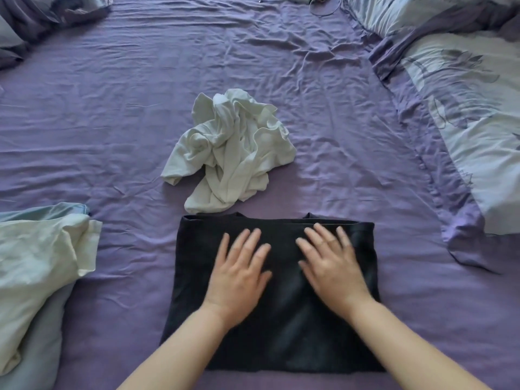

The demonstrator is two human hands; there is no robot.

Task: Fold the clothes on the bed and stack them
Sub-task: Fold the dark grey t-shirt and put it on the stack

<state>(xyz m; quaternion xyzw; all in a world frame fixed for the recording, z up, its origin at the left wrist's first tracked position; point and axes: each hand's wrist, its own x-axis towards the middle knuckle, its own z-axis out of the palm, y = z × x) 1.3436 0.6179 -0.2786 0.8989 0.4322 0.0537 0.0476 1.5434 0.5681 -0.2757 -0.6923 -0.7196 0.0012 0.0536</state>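
A dark folded garment (281,333) lies as a flat rectangle on the purple bed sheet (112,122) at the near middle. Both my hands lie flat on its upper half, fingers straight and spread: my left hand (239,271) left of centre, my right hand (332,266) right of centre. Just beyond the dark garment sits a crumpled white garment (230,153), unfolded, its near edge almost touching the dark one.
A pale green and white cloth heap (39,263) lies at the left edge. A floral duvet (464,122) covers the right side. More bedding (33,21) is bunched at the far left corner. A cable and small device (309,1) lie at the far edge.
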